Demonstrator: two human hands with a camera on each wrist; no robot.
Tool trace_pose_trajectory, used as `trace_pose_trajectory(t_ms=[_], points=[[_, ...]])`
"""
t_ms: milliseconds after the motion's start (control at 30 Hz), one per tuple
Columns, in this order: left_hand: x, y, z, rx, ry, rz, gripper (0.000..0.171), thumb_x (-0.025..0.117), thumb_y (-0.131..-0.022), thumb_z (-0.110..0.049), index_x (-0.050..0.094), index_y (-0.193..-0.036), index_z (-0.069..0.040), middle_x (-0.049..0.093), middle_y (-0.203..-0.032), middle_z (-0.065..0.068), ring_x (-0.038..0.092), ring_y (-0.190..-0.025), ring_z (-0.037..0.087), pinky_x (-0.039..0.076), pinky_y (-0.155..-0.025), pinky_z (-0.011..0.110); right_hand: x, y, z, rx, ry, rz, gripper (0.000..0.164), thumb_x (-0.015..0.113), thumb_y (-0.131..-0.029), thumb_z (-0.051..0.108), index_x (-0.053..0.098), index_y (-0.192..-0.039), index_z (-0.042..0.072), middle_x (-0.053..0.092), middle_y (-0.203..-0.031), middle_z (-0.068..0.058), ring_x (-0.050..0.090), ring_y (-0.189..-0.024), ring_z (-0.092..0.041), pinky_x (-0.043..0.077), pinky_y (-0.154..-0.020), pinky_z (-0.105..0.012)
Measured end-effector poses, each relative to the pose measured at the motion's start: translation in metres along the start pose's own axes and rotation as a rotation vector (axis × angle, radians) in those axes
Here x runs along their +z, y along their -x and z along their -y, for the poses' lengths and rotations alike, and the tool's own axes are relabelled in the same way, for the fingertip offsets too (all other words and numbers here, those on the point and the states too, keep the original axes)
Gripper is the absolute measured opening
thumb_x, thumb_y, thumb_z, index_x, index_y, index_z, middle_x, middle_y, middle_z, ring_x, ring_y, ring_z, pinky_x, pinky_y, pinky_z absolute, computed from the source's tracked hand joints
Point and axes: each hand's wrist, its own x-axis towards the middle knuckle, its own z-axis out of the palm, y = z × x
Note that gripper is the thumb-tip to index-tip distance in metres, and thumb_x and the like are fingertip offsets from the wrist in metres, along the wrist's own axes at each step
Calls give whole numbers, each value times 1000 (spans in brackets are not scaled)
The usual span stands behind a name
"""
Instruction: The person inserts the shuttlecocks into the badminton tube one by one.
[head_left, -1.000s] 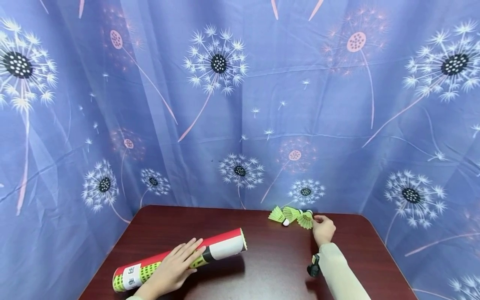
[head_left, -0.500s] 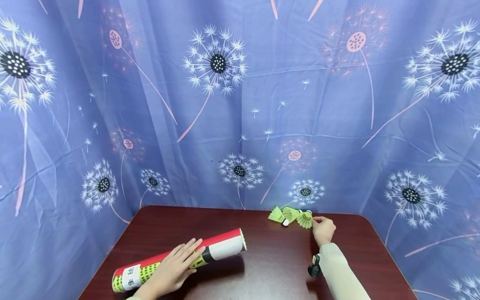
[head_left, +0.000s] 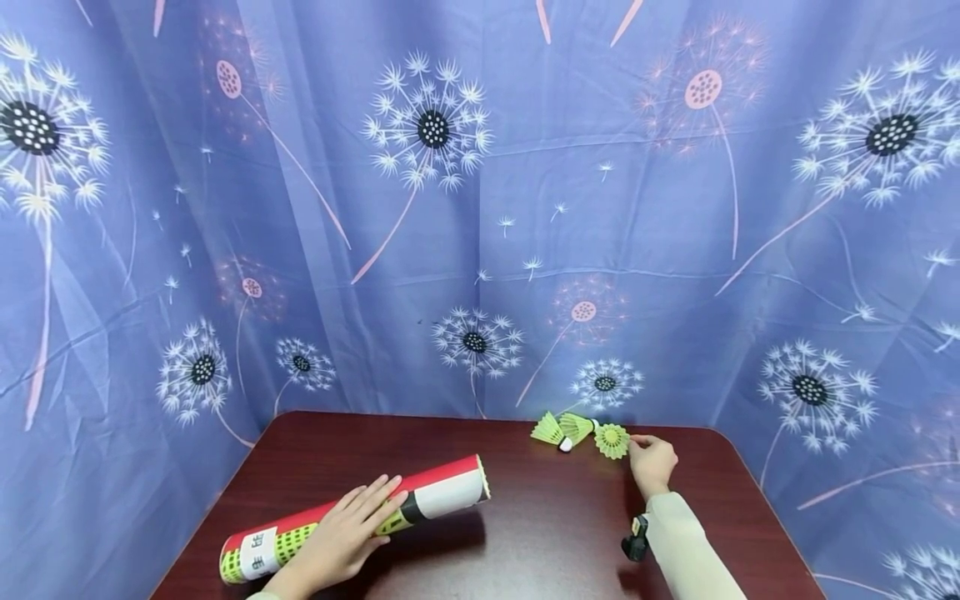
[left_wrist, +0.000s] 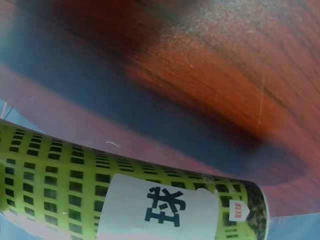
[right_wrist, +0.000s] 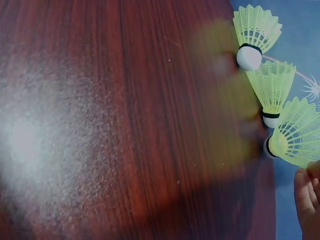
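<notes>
Pinching a shuttlecock [head_left: 612, 442], right hand [head_left: 652, 465] near the tabletop's far edge [head_left: 420, 422], I'm resting straight left fingers [head_left: 369, 500] on the tube [head_left: 442, 493].

We log the left hand [head_left: 341, 529] back upward, fingers extended, slightly spread and pointing forward and rightward; thumb held out to the right, apart from them. Right forearm [head_left: 693, 550], pale-sleeved, reaches farther forward, well apart from the left. We note the right hand [head_left: 652, 462] in a pinch. In the right wrist view we see its fingers [right_wrist: 303, 197] only partly, cropped at the edge.
</notes>
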Motion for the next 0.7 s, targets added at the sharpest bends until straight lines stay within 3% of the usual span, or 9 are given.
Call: trace_pose_trajectory(t_ms=[333,467,600,700], points=[[-1,0,-1,3,5,-1,56,32,-103,-40,42,-146,-6,35,-152,12,41,-134,33,8,-118,27,-15,1,-5,-55,25,-19,17,66,-81,4,72,-91,-8,69,-85,-24,57,-90,-45,37,-90,-52],[-2,0,-1,7,1,-1,55,34,-103,-40,42,-145,-5,36,-152,12,41,-135,32,9,-118,27,-21,3,-3,-82,6,2,16,66,-80,2,73,-90,-8,70,-78,-20,61,-77,-32,34,-90,-47],[-4,0,-1,9,3,1,54,40,-102,-37,42,-145,-5,38,-151,14,39,-136,32,9,-118,28,-26,4,0,-75,-30,65,16,68,-82,3,73,-93,-7,71,-76,-17,63,-65,-16,42,-80,-30],[-4,0,-1,12,7,4,54,42,-101,-36,42,-145,-5,39,-150,15,38,-137,31,9,-118,28,-30,7,2,-46,-73,170,17,69,-84,4,72,-97,-7,72,-78,-16,68,-66,-17,49,-61,-22]])
